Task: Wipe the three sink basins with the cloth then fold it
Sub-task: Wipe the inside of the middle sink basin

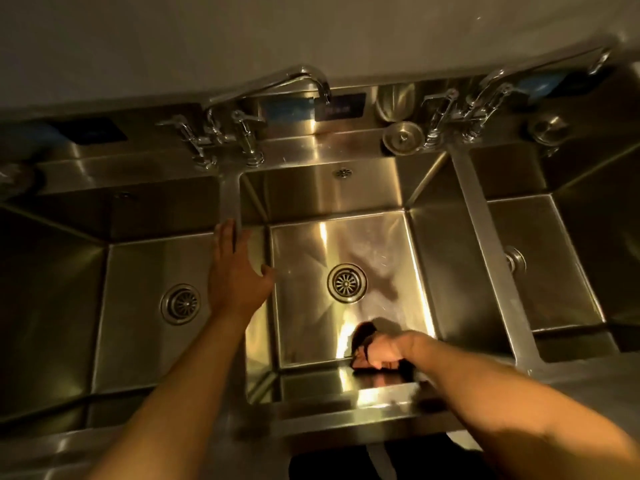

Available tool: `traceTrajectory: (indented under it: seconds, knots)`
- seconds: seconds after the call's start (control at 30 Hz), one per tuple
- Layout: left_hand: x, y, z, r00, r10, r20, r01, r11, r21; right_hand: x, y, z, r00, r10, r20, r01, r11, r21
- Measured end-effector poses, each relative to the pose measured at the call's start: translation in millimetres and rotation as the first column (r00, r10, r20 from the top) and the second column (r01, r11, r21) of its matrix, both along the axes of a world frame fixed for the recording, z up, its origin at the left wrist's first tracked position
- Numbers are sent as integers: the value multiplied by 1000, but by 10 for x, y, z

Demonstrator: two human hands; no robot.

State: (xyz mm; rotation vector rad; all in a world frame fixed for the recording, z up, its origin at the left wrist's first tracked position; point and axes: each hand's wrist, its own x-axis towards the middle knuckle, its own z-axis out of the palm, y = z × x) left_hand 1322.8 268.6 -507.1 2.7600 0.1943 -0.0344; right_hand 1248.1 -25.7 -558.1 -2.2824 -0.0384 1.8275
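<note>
The right hand (pixel 382 351) has its grip closed tight around a dark cloth (pixel 363 336), fingers curled into a fist over it. The cloth bunches out past the knuckles and sits low in the middle basin (pixel 346 244), against the near wall where that wall meets the basin floor. The cloth's colour is hard to read in the dim, yellowish light; it looks dark brown or black. Beyond the fist, the round drain (pixel 347 283) lies in the centre of the basin floor, well apart from the cloth.

The left hand (pixel 237 271) holds nothing: its grip is wide, with straight fingers laid along the divider (pixel 230 199) between the left and middle basins and the thumb spread toward the middle basin.

The left basin (pixel 138 271) has its own drain (pixel 180 303), just beside the left wrist. The right basin (pixel 554 254) lies past a second divider, its drain partly seen at the wall.

Along the back ledge, a faucet (pixel 304 77) arches from behind the left divider with its spout over the middle basin's rear edge. A second set of taps (pixel 464 109) stands behind the right divider, with a loose metal strainer (pixel 403 137) resting on the ledge just beside it. The near rim of the steel worktop (pixel 346 417) runs under both forearms.
</note>
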Motion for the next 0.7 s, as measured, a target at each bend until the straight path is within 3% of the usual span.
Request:
traceTrajectory:
  seconds: [0.13,0.2,0.3,0.4,0.5,0.7]
  knots:
    - [-15,-9,44,999,-17,-30,16,999,-30,-128,-40,446,997,-66,50,62,994,87]
    - [-56,-26,96,1000,-10,-14,9,996,-85,-236,-70,648,980,-158,120,139,978,153]
    - [-109,-28,196,1000,-13,3,13,989,-149,-407,-165,889,954,-175,245,119,967,227]
    - [-168,-86,323,996,-81,-39,78,995,-62,-573,-145,1086,906,-72,418,19,991,129]
    - [-524,-322,377,954,-287,-87,295,950,100,-741,-127,1216,841,-70,536,38,997,70]
    - [-1693,-878,289,882,-457,-112,427,878,-215,-1148,-210,1359,694,-222,685,127,974,186]
